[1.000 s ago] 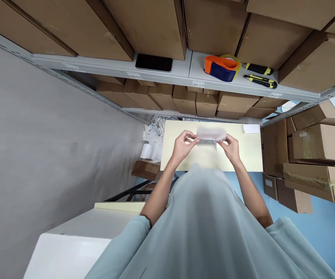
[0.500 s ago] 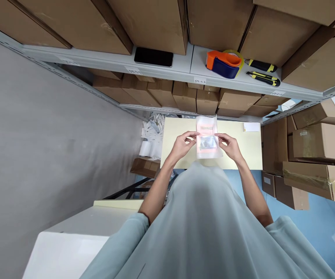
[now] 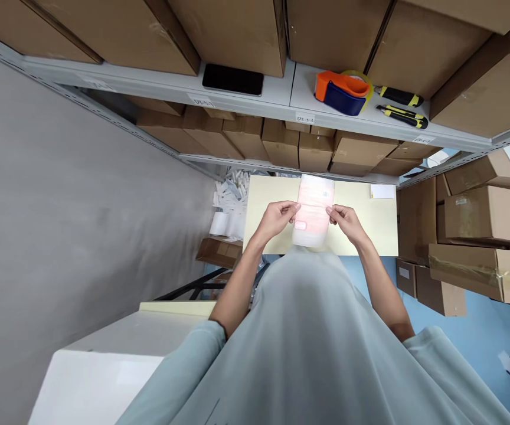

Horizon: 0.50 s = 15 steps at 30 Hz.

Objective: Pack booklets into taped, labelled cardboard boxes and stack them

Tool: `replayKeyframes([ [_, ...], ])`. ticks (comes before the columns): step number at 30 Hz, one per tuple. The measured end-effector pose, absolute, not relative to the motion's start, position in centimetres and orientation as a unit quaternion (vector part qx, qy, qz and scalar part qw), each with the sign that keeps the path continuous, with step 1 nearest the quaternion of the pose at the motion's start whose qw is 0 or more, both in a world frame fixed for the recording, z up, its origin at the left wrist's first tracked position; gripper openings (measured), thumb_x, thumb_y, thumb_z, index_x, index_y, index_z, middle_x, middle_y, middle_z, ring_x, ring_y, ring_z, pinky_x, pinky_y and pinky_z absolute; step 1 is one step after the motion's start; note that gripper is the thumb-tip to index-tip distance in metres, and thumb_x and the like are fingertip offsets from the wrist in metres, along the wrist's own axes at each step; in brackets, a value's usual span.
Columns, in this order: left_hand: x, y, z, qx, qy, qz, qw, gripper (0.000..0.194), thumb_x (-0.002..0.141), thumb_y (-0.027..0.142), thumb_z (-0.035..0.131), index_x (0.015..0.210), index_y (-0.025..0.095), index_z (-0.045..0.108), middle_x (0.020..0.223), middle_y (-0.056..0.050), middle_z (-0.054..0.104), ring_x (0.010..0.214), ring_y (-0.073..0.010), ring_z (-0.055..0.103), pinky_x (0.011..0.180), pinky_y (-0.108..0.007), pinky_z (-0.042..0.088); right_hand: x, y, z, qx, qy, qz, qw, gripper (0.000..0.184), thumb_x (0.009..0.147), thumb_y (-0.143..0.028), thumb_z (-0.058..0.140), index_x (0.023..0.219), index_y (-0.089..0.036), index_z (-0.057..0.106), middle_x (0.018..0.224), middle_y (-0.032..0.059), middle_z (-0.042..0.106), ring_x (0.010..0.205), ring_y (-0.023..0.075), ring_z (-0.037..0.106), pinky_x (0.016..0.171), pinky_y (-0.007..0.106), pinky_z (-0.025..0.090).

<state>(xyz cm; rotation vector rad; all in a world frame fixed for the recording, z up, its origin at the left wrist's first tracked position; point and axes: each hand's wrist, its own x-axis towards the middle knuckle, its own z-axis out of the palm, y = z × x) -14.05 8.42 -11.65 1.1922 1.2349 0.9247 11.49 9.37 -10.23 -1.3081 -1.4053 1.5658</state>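
A pale pink and white packet (image 3: 313, 209) in a translucent sleeve is held up over the cream tabletop (image 3: 266, 195). My left hand (image 3: 278, 218) pinches its left edge between thumb and fingers. On the opposite edge, my right hand (image 3: 346, 221) has a similar closed pinch. The side facing me is mostly plain pink, with a small outlined label low on the left and a small mark near the upper right. What the packet contains cannot be made out.
Above the table, a shelf carries a black phone (image 3: 232, 79), an orange and blue tape dispenser (image 3: 343, 92) and two utility knives (image 3: 401, 106). Cardboard boxes (image 3: 467, 221) are stacked at the right. White paper scraps (image 3: 231, 192) lie left of the table, and a white card (image 3: 382, 191) lies on it.
The packet has been turned over: the side with dark lettering and a shiny window is replaced by a plainer pink side. Both hands still grip its edges.
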Motion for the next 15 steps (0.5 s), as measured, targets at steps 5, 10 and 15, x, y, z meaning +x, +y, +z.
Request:
replayKeyframes([
  [5,-14.3,8.1,-12.3,0.512,0.546,0.381,0.543,0.052,0.090,0.069,0.073,0.080,0.018,0.078,0.069,-0.004,0.071,0.056,-0.0143,0.056,0.059,-0.028,0.050,11.3,9.1,-10.1,-0.490,-0.530,0.615,0.318,0.060,0.090,-0.076,0.073,0.066,-0.024,0.060,0.059,-0.0027,0.051,0.059,0.0139,0.044,0.059,0.030,0.038],
  [10,-14.3,7.8,-12.7,0.499,0.556,0.402,0.529,0.047,0.092,0.063,0.074,0.098,0.018,0.085,0.091,-0.008,0.082,0.062,-0.0150,0.063,0.067,-0.030,0.056,11.8,9.3,-10.1,-0.487,-0.541,0.607,0.319,0.043,0.092,-0.064,0.075,0.082,-0.023,0.077,0.078,0.0035,0.074,0.065,0.0154,0.052,0.062,0.030,0.044],
  [15,-14.6,7.5,-12.7,0.522,0.535,0.417,0.517,0.055,0.096,0.063,0.071,0.125,0.019,0.083,0.117,-0.011,0.083,0.076,-0.0168,0.071,0.072,-0.029,0.058,12.7,9.4,-10.3,-0.491,-0.545,0.597,0.324,0.034,0.095,-0.050,0.068,0.107,-0.023,0.085,0.070,-0.0012,0.068,0.066,0.0158,0.052,0.064,0.030,0.047],
])
